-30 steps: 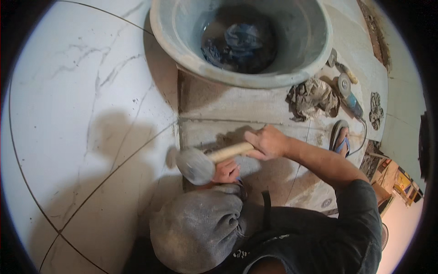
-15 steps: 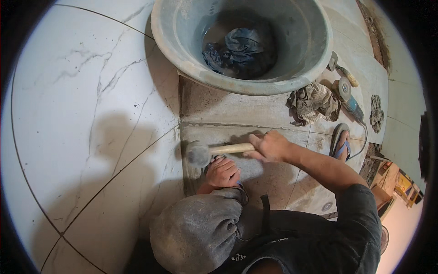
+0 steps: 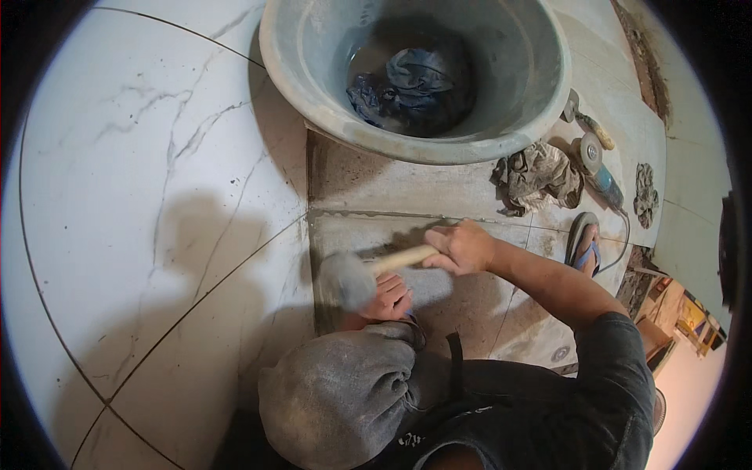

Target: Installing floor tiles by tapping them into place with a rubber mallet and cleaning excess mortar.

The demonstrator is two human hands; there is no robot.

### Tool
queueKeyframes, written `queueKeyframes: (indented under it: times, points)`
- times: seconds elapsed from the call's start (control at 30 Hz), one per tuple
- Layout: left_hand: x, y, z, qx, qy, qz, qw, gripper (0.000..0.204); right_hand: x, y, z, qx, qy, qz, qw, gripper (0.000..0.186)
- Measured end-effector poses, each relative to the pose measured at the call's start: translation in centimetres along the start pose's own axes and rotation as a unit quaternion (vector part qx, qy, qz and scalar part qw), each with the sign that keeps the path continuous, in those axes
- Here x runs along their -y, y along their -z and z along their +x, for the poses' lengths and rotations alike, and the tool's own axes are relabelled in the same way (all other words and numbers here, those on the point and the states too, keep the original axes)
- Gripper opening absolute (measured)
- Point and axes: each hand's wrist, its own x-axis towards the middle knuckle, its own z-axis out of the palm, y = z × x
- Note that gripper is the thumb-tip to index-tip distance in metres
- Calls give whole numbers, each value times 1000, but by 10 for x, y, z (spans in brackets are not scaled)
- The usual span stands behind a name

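Note:
My right hand (image 3: 462, 247) is wrapped round the light wooden handle of a mallet (image 3: 348, 283). The mallet's grey head is smeared by motion and hangs in front of my left hand (image 3: 388, 299). My left hand is closed low over the grey floor tile (image 3: 486, 305), its fingers curled. The mallet partly covers it, and what it grips, if anything, is hidden. A grey, dusty cloth-covered bulge (image 3: 337, 399), perhaps my knee, hides the left forearm.
A large grey tub (image 3: 415, 149) holding dark wet cloth stands ahead. Right of it lie a crumpled rag (image 3: 540, 180), an angle grinder (image 3: 599, 172) with a cord and a sandalled foot (image 3: 586, 247). White veined tiles (image 3: 133, 196) cover the left.
The mallet's head has shifted slightly right and toward me and looks larger, its handle more slanted. My right hand has moved only a little; my left hand stays in place.

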Motion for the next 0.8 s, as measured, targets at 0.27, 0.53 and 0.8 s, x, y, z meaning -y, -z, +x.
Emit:
queueKeyframes:
  times: [0.27, 0.53, 0.8]
  points:
    - [7, 3, -6, 7, -104, 14, 994, 15, 12, 6, 2, 3, 81, 53, 995, 53]
    - [-1, 1, -4, 40, 55, -11, 998, 13, 17, 21, 12, -58, 78, 53, 994, 48]
    - [5, -3, -1, -4, -10, 15, 1000, 18, 15, 13, 11, -4, 21, -2, 1000, 48]
